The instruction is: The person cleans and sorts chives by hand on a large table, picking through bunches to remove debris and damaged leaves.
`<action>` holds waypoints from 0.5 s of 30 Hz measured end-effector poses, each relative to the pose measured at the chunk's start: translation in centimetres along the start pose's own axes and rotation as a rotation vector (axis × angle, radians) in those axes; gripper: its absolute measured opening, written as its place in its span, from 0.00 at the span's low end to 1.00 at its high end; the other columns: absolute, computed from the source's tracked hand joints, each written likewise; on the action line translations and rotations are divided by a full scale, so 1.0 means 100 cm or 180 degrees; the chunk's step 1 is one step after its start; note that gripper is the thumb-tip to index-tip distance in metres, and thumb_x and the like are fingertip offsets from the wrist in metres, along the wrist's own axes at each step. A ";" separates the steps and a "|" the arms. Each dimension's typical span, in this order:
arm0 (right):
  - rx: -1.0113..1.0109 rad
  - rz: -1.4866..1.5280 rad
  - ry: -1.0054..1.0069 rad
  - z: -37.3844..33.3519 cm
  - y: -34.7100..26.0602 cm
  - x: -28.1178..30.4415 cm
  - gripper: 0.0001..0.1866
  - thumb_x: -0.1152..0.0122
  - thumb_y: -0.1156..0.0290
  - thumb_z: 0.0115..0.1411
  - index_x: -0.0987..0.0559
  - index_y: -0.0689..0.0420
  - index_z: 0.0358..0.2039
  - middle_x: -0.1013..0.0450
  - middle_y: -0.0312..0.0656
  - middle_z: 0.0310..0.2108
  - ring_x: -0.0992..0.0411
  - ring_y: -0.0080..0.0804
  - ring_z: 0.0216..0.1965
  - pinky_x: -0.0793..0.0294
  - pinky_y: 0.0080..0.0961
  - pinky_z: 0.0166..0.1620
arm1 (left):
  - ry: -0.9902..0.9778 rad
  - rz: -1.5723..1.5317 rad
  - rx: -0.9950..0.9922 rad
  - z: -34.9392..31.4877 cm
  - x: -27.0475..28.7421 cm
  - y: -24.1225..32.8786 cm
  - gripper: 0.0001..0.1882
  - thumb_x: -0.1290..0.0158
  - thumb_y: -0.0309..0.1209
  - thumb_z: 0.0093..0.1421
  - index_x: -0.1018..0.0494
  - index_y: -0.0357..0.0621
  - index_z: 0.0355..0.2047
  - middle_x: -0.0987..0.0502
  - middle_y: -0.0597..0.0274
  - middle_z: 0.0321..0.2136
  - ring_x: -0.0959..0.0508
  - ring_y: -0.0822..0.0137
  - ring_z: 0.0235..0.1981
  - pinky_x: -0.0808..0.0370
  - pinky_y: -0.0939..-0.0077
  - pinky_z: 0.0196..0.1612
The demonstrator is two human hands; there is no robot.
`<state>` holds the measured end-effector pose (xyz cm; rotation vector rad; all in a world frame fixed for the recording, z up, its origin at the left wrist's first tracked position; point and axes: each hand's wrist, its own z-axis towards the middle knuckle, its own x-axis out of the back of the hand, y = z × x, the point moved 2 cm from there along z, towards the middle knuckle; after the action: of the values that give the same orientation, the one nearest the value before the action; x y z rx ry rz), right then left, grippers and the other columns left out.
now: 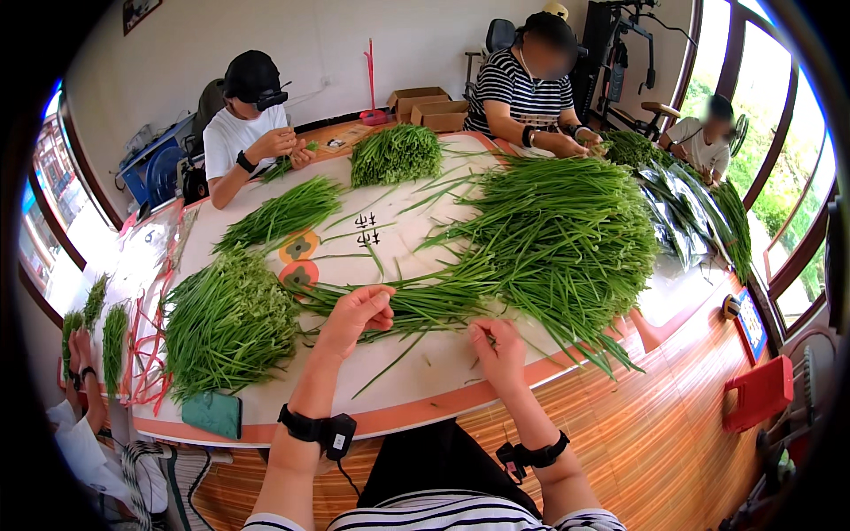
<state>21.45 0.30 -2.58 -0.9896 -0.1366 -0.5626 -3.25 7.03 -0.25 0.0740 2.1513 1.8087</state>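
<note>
My left hand (357, 317) is raised over the near middle of the table, its fingers curled into a pinch beside a loose spread of flowering chive stems (434, 301). Whatever it may hold is too small to make out. To its right, my right hand (498, 351) is closed with thumb and fingertips together, just above the white tabletop; its contents are hidden too. A large heap of chive stems (567, 239) lies beyond my right hand. Left of my left hand rests another thick pile of chives (232, 323), its budded tips toward me.
Smaller chive bundles (397, 155) lie farther back. A green phone case (212, 414) sits at the near left edge, by red ties (152, 345). Silvery plastic bags (677, 217) lie at the right. Several people work around the table; a red stool (759, 394) stands on the floor.
</note>
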 end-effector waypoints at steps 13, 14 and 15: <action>0.0560 -0.0852 -0.0579 0.012 -0.018 -0.016 0.04 0.37 0.74 0.47 0.22 0.58 0.26 0.28 0.40 0.24 0.32 0.42 0.32 0.32 0.35 0.37 | 0.0295 0.1554 -0.1829 -0.026 -0.044 0.006 0.09 0.51 0.29 0.61 0.25 0.39 0.39 0.23 0.61 0.25 0.24 0.73 0.26 0.28 0.80 0.32; 0.0530 -0.0776 -0.0606 0.012 -0.021 -0.016 0.04 0.37 0.74 0.48 0.22 0.57 0.26 0.28 0.40 0.24 0.32 0.42 0.31 0.32 0.35 0.37 | 0.0223 0.1633 -0.1896 -0.026 -0.045 0.003 0.10 0.51 0.28 0.61 0.26 0.39 0.40 0.22 0.58 0.30 0.22 0.67 0.30 0.27 0.78 0.32; 0.0486 -0.0690 -0.0611 0.011 -0.025 -0.019 0.04 0.36 0.75 0.48 0.22 0.57 0.26 0.28 0.39 0.24 0.32 0.41 0.31 0.32 0.34 0.37 | 0.0204 0.1860 -0.1925 -0.028 -0.046 0.005 0.10 0.51 0.28 0.60 0.25 0.40 0.40 0.22 0.57 0.33 0.22 0.65 0.34 0.27 0.75 0.36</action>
<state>18.68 0.91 -0.80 -0.8838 -0.4556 -0.6442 0.23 3.31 1.62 0.5494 1.6189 2.7446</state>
